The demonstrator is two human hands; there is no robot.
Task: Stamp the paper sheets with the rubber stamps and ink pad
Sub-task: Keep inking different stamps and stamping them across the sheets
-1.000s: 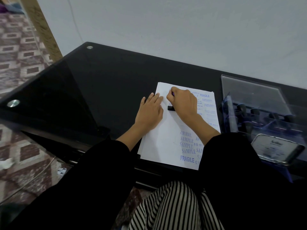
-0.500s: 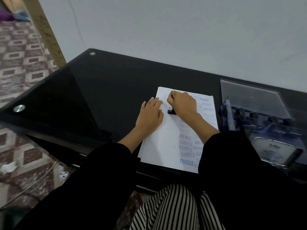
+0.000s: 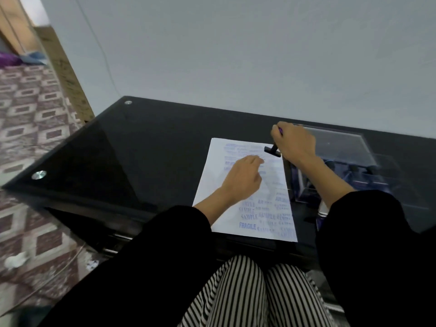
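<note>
This looks like a room in a home. A black glass desk [image 3: 118, 149] stands against a plain grey wall [image 3: 236, 55], just beyond the stamp [image 3: 273, 151] gripped in the right hand [image 3: 295, 142]. Well to its left are a patterned maroon floor [image 3: 30, 109] and a wooden frame [image 3: 63, 74].

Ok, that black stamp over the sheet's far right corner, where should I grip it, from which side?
Grip the stamp by its narrow stem, from above and the right, as the right hand does. The flat base faces down toward the paper sheet and is probably inked, so leave it free. The left hand over the sheet blocks the left side.
</note>
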